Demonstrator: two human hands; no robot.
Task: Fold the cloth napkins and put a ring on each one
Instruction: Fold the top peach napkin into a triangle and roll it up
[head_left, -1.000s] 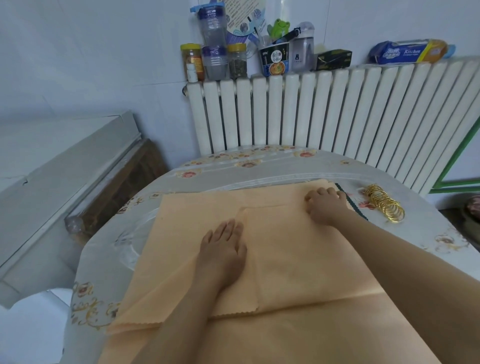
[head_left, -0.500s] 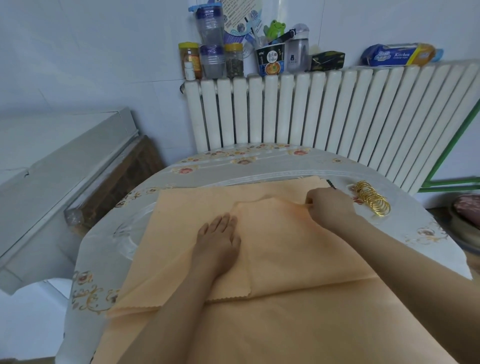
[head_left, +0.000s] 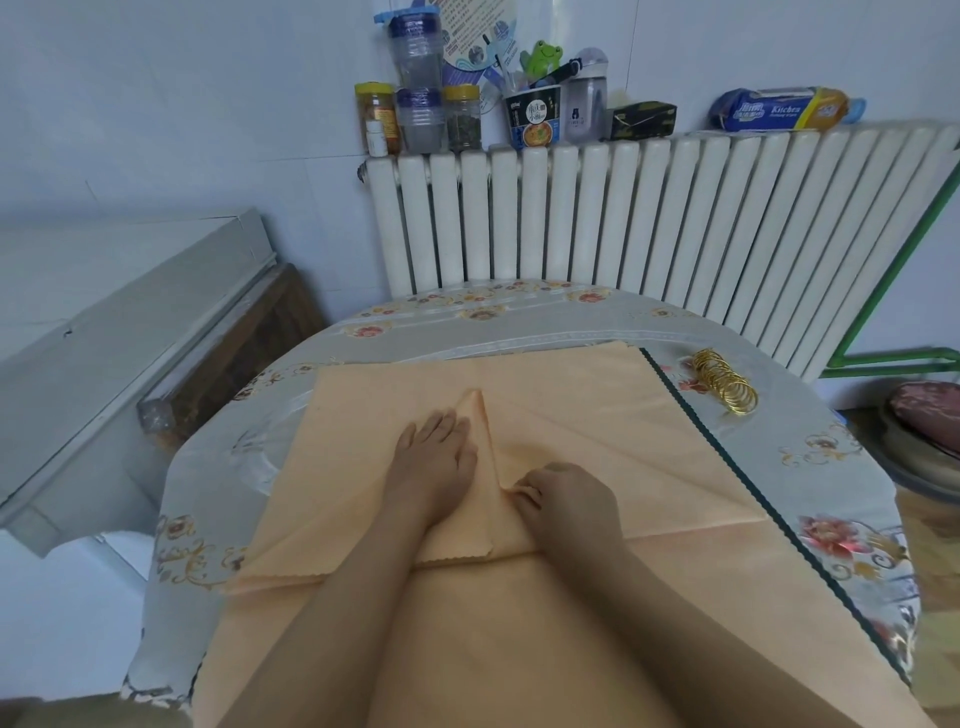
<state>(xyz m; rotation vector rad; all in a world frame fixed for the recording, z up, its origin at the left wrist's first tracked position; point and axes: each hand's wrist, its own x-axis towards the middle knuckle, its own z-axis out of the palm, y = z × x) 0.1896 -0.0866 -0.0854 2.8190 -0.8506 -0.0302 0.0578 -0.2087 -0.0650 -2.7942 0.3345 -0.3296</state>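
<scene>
Since the earlier frame, the right hand (head_left: 566, 501) has moved from the napkin's far right corner to the middle, dragging that corner inward. Head view: the left hand (head_left: 434, 462) lies flat, fingers straight, pressing the orange napkin (head_left: 623, 436) at the table's (head_left: 519, 325) centre. Right-hand fingers pinch a raised fold. Gold rings (head_left: 724, 382) lie near the table's far right edge.

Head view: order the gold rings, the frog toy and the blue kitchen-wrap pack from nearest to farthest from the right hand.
From the right hand:
1. Gold rings, on the table's right side.
2. Frog toy, above the radiator, in a cup.
3. Blue kitchen-wrap pack, on the radiator's right end.
</scene>
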